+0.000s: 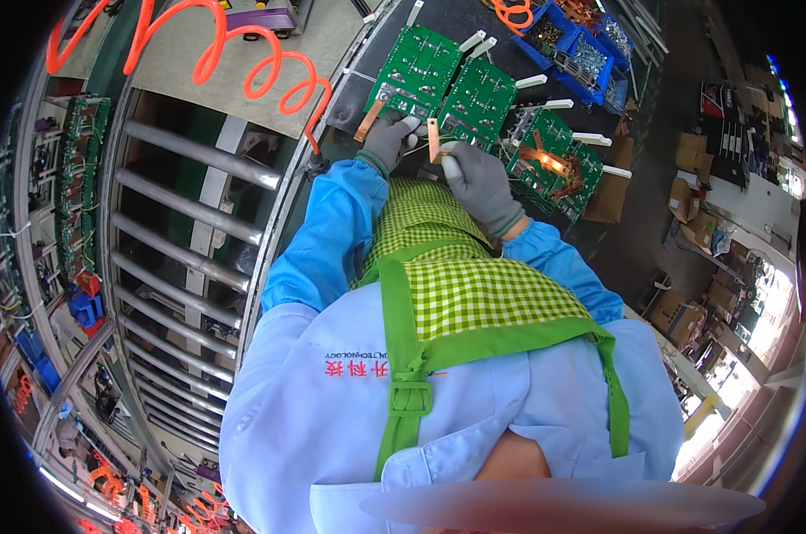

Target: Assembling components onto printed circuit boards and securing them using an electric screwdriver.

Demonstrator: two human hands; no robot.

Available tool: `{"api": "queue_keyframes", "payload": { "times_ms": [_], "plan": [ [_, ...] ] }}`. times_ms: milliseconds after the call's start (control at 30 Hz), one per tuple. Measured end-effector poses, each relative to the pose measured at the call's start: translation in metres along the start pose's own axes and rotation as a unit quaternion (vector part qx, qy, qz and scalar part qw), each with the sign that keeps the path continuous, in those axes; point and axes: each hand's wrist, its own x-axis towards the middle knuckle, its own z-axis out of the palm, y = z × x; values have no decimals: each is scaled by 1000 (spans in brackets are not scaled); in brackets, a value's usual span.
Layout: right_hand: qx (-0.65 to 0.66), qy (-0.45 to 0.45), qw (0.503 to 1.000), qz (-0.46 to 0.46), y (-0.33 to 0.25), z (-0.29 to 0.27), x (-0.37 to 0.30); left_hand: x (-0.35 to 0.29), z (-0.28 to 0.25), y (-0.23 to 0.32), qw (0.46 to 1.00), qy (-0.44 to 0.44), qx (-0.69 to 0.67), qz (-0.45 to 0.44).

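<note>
My left hand [387, 142], in a grey glove, is at the near edge of a green circuit board [419, 67]. Its fingers are bent together, and whatever they grip is hidden. A copper strip [369, 121] lies slantwise beside that hand, against the board's corner. My right hand [481, 182], gloved too, pinches a second copper strip [434, 138] that stands up with a hole near its top end. Just beyond it is a middle circuit board [477, 102]. To the right, another green board [558, 160] carries copper pieces [545, 162]. White posts [532, 81] stick out from the boards.
Blue bins [588, 58] of small metal parts stand at the bench's far right. An orange coiled hose [269, 67] hangs at the left, ending beside my left sleeve. A roller conveyor [189, 222] runs along my left. Cardboard boxes [688, 160] lie off to the right.
</note>
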Motion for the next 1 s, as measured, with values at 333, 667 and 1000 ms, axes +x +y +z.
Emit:
{"api": "queue_keyframes", "payload": {
  "times_ms": [333,667,1000],
  "plan": [
    [6,9,1000,-10,19,37,11,1,-20,-4,987,-150,-17,52],
    [-5,-73,997,-40,30,11,17,-14,27,27,996,-61,0,-58],
    [-135,189,962,141,211,-246,67,-31,46,35,996,30,58,-56]
  ]
}}
